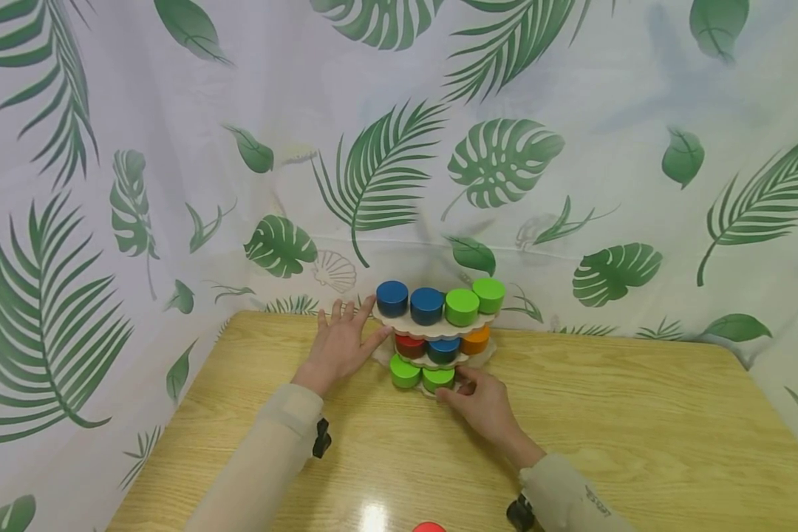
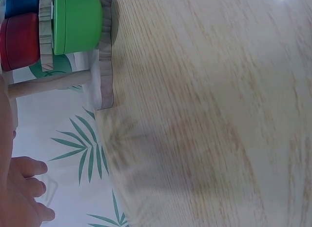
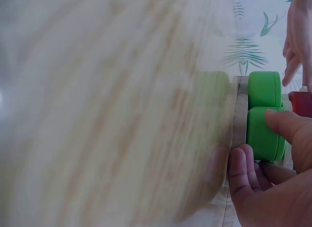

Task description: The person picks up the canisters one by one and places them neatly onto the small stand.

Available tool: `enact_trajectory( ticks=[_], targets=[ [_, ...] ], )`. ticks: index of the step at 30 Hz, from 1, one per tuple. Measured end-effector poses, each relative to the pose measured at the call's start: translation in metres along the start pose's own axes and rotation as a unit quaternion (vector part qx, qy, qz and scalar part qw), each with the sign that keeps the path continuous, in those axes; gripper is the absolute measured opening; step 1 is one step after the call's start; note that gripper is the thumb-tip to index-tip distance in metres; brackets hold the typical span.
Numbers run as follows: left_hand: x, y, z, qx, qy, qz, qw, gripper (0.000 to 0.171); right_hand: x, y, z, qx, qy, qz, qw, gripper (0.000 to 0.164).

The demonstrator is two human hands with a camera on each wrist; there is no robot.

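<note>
A tiered wooden stand (image 1: 432,331) with scalloped edges bears round lidded tins. On its top tier are two blue tins (image 1: 426,307) and two green tins. The middle tier carries a red tin (image 1: 410,346), a blue one and an orange tin (image 1: 475,340). Two green tins (image 1: 405,372) sit on the bottom tier. My right hand (image 1: 487,403) pinches the right-hand green tin (image 3: 263,133) there, thumb across its lid and fingers beside it. With fingers spread, my left hand (image 1: 341,346) is at the stand's left side, fingertips right by the top tier's edge.
The stand is near the back of a wooden table (image 1: 638,428). Behind it hangs a white cloth (image 1: 399,81) with green leaf prints. Part of a red round thing (image 1: 428,527) shows at the near edge of the head view.
</note>
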State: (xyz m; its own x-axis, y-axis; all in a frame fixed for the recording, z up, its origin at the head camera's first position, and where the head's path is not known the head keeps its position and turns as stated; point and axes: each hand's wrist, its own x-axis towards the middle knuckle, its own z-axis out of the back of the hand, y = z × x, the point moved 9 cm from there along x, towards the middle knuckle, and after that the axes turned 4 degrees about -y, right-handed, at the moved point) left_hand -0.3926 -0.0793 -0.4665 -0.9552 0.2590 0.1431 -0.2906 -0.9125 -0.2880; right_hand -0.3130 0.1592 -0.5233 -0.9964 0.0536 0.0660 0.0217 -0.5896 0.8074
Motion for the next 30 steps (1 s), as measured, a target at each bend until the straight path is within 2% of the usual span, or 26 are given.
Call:
enact_trajectory(
  ticks=[8, 14, 17, 19, 22, 26, 30],
  targets=[
    [0.002, 0.001, 0.001, 0.002, -0.006, -0.004, 1.0, 0.082, -0.008, -0.001, 0.005, 0.024, 0.006, -0.003, 1.0, 0.064],
    [0.001, 0.002, 0.001, 0.003, -0.001, -0.002, 1.0, 0.082, -0.014, -0.002, 0.01, 0.019, 0.003, -0.006, 1.0, 0.056],
    [0.0, 0.001, -0.001, -0.001, 0.004, -0.002, 1.0, 0.082, -0.02, -0.002, 0.011, 0.023, 0.019, -0.002, 1.0, 0.049],
    [0.0, 0.001, -0.001, -0.001, 0.005, -0.003, 1.0, 0.082, -0.025, 0.0, 0.011, 0.034, 0.048, 0.006, 0.998, 0.047],
    [0.001, 0.001, -0.001, 0.001, 0.002, -0.003, 1.0, 0.083, -0.037, 0.007, 0.007, 0.057, 0.121, 0.032, 0.99, 0.047],
    [0.001, 0.001, 0.0, 0.002, 0.0, -0.002, 1.0, 0.082, -0.06, 0.02, 0.001, 0.097, 0.228, 0.07, 0.966, 0.046],
    [0.0, 0.001, 0.0, 0.004, 0.002, -0.001, 1.0, 0.082, -0.082, 0.027, -0.007, 0.122, 0.297, 0.084, 0.943, 0.043]
  ],
)
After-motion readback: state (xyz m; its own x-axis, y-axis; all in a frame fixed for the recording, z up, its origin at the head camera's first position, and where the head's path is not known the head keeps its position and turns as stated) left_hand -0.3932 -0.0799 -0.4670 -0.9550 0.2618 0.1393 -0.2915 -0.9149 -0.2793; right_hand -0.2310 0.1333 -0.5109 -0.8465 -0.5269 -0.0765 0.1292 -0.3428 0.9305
